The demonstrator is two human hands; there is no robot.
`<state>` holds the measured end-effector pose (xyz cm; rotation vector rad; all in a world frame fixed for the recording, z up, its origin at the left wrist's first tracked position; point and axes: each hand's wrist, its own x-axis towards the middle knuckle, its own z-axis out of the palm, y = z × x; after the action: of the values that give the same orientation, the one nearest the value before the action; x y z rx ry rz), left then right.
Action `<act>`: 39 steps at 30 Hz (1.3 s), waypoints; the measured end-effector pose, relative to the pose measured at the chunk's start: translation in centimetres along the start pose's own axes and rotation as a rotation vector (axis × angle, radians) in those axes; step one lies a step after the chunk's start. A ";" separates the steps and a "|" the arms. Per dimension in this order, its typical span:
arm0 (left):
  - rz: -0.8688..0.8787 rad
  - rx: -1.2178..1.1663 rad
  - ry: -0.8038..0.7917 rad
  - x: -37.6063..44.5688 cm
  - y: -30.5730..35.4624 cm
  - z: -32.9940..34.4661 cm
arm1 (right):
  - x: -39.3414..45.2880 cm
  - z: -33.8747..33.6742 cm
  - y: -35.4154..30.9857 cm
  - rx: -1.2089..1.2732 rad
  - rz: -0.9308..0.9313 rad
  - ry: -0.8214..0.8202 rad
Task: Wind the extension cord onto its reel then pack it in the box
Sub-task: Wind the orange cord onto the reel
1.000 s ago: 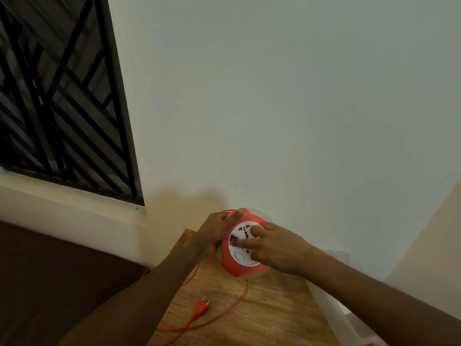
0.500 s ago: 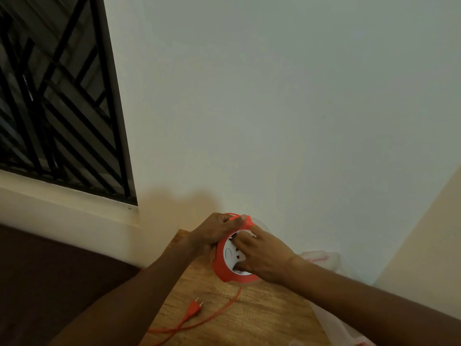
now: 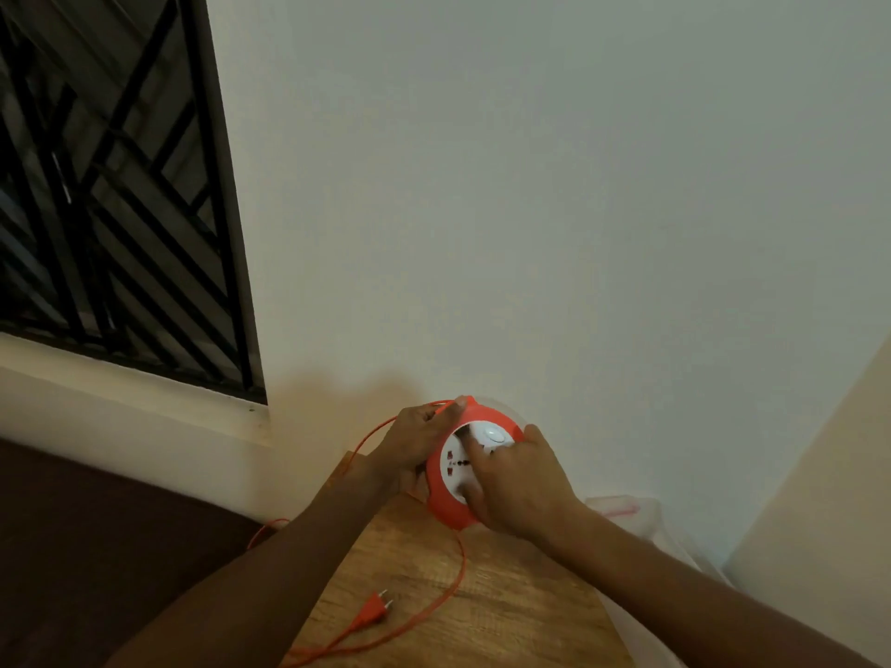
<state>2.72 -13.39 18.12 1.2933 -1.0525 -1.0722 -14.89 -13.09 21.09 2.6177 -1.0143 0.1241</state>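
While both hands grip the reel: loose cord, plug, table, plastic bag alongside.

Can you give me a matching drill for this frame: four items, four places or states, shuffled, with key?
Items:
1. plug
2. left hand
3. right hand
4. reel

Places or states:
A. fingers on the white socket face
B. lying loose on the wooden table, near edge
C. held upright between both hands above the table
D. on the reel's top left rim, orange cord running under the fingers

Pairs: 1-B, 2-D, 3-A, 4-C
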 end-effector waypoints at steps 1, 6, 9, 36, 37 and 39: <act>0.009 -0.055 0.028 -0.1 0.0 0.2 | 0.2 -0.1 -0.1 0.087 0.107 0.013; 0.027 -0.151 0.072 -0.2 0.2 0.4 | 0.7 0.3 -0.2 0.243 0.257 0.010; -0.010 -0.173 0.042 -0.2 0.3 0.0 | 0.4 0.3 0.5 0.127 0.154 0.144; 0.035 0.104 0.023 0.3 -0.7 -0.2 | -0.3 1.1 -0.7 0.292 0.202 -0.039; 0.027 0.063 0.053 0.2 -0.9 -0.2 | -0.1 1.0 -0.8 0.419 0.293 -0.033; 0.015 -0.011 0.106 -0.2 -0.9 -0.1 | 0.2 1.1 -1.3 0.699 0.443 -0.035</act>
<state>2.80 -13.22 17.20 1.3167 -0.9742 -0.9864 -13.92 -12.75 19.72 2.9169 -1.8170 0.6420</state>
